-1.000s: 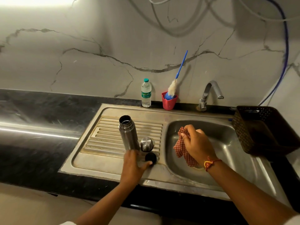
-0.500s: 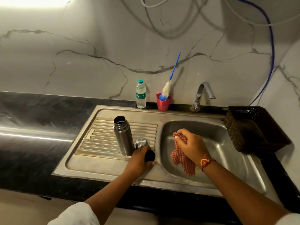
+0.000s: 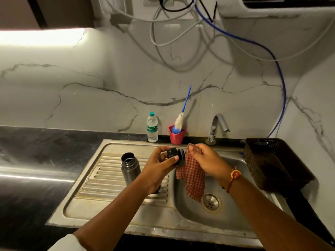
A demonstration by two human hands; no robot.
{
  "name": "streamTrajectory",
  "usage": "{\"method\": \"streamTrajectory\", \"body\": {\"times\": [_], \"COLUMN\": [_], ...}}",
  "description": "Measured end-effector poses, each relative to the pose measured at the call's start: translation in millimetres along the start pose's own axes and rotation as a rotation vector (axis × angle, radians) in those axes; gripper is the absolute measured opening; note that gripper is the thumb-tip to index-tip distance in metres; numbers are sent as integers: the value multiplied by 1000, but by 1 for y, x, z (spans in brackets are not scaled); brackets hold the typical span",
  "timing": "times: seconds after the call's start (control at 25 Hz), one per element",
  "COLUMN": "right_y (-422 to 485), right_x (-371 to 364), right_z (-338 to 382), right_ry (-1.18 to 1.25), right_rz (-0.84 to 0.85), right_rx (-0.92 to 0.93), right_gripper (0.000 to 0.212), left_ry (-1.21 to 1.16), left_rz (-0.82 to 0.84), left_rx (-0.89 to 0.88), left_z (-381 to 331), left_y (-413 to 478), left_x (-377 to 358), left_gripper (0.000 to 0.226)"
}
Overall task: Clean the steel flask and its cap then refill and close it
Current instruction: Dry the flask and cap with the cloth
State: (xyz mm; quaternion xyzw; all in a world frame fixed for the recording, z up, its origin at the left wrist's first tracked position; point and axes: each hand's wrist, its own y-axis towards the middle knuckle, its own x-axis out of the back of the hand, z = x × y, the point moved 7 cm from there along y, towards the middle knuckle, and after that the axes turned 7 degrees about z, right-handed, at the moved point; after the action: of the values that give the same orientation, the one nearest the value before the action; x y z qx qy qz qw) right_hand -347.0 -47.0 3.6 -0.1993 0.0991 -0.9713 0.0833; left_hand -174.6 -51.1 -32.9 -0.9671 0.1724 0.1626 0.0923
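two grips matter: your left hand (image 3: 161,163) pinches the black cap (image 3: 175,153) above the sink (image 3: 116,147), your right hand (image 3: 206,160) clutches the checked cloth (image 3: 192,178) against it, and a loose pinch could drop the cap or topple the open flask (image 3: 129,167) just left.

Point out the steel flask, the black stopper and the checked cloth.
steel flask (image 3: 130,170): head view, on its steel side wall.
black stopper (image 3: 174,152): head view, on its dark side above the thumb.
checked cloth (image 3: 193,176): head view, on its hanging middle.
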Motion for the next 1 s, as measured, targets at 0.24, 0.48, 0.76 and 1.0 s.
{"method": "streamTrajectory", "body": {"times": [0.24,0.48,0.76,1.0], "right_y": [-26,-27,-33,-18], "right_x": [-2,6,-12,7], "right_z": [46,67,69,86], "right_ry": [-550,-778,-977,-837], "right_rz": [-79,-172,-256,-258], "right_rx": [339,411,447,437], "right_gripper": [54,44,50,45], "left_ry": [299,514,172,372], "left_rz": [11,-4,-129,-142], "left_rx": [-188,-290,-262,-332], "left_z": [-29,-39,-44,-51], "left_y": [5,8,11,5], "left_x": [-11,-20,-18,-26], "left_gripper": [43,49,37,36]}}
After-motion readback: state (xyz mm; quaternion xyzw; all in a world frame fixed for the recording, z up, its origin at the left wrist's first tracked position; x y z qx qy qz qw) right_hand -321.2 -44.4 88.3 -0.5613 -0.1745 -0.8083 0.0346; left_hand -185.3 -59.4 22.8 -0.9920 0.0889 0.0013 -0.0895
